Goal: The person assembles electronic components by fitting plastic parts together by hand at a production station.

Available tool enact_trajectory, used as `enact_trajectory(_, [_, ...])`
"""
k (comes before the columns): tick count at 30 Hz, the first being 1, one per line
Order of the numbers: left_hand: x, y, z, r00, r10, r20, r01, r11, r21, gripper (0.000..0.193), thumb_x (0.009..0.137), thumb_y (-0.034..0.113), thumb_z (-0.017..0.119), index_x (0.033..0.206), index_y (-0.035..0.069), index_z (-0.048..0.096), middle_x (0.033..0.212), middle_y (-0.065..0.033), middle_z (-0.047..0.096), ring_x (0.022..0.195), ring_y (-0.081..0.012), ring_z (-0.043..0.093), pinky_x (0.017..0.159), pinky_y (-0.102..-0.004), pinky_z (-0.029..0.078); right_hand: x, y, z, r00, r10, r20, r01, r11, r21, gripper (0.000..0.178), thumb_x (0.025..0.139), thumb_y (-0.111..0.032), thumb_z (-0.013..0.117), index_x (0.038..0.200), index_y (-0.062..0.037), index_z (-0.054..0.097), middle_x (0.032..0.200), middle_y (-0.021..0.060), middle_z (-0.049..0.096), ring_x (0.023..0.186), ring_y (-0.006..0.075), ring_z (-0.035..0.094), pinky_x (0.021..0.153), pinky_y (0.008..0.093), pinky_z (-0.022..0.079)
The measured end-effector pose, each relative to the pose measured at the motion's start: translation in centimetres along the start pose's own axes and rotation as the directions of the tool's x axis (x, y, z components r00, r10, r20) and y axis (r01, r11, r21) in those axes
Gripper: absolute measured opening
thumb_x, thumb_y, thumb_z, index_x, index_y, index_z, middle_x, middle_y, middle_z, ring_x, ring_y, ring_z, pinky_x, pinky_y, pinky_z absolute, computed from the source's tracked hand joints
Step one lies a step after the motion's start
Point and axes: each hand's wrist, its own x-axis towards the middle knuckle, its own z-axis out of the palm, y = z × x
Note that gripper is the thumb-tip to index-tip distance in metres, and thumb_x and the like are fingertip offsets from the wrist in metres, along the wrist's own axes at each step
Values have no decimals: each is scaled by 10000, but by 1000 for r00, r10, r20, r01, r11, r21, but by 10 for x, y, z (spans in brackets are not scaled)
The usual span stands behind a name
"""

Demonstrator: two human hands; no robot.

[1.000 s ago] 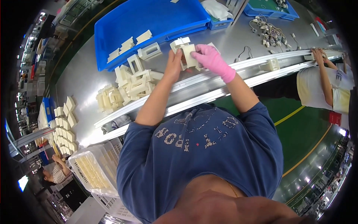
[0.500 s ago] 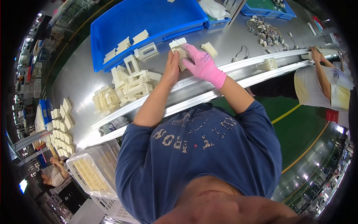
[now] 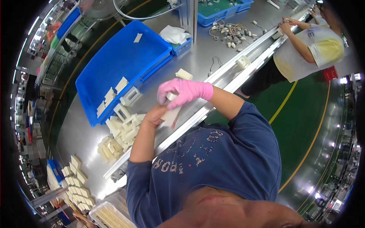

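Observation:
Both my hands are closed round a cream-coloured plastic part [image 3: 171, 117], held tilted above the near metal rail. My bare left hand [image 3: 155, 115] grips it from the left side, its fingers partly hidden behind the part. My right hand [image 3: 180, 93], in a pink glove, is wrapped over the upper end, where a white piece [image 3: 172, 96] shows between the fingers. Just beyond the glove lies another cream plastic part [image 3: 184, 74] on the metal table. Left of my left hand is a heap of cream plastic frames [image 3: 123, 127].
A large blue tray [image 3: 114, 72] with several cream pieces stands at the back left, beside a small blue bin [image 3: 182, 47] holding white cloth. Wired connectors [image 3: 232, 32] lie farther right. A double metal rail [image 3: 228, 74] runs along the table edge; a co-worker [image 3: 304, 49] stands by it.
The view has turned. The plastic part has been brought closer to my body and tilted, its narrow end now pointing toward me. My gloved right hand has curled over its upper end.

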Motion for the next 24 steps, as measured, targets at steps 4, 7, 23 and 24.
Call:
enact_trajectory(4, [9, 22, 4, 996, 83, -32, -52, 834, 549, 439, 774, 253, 655, 1104, 2, 510, 978, -116, 598, 913, -205, 582, 813, -331, 457, -10, -26, -5, 858, 513, 27, -493, 837, -237, 306, 683, -303, 648, 810, -25, 629, 863, 122, 620, 796, 195, 580, 741, 284, 449])
enact_trajectory(7, [21, 36, -59, 867, 321, -382, 109, 625, 773, 406, 804, 256, 588, 1114, 5, 510, 1032, -148, 587, 956, -252, 567, 836, -342, 444, -38, -21, -13, 827, 532, -181, -544, 680, -491, 299, 703, -328, 625, 788, -41, 627, 831, 124, 629, 776, 263, 597, 700, 349, 452])
enact_trajectory(23, [29, 19, -66, 865, 120, -487, 501, -252, 828, 258, 790, 249, 506, 919, 56, 617, 1151, -145, 506, 1074, -296, 460, 799, -439, 393, -79, 48, -59, 746, 405, -529, -612, 105, -784, 327, 711, -120, 543, 1035, -100, 510, 1034, 119, 522, 1030, 290, 483, 880, 419, 356])
enact_trajectory(24, [27, 13, -59, 855, 120, -505, 518, -252, 817, 258, 790, 249, 506, 919, 56, 617, 1151, -145, 506, 1074, -296, 460, 799, -439, 393, -62, 59, -60, 751, 424, -507, -615, 168, -770, 329, 727, -148, 531, 1048, -85, 490, 1031, 138, 532, 1005, 310, 505, 846, 422, 390])
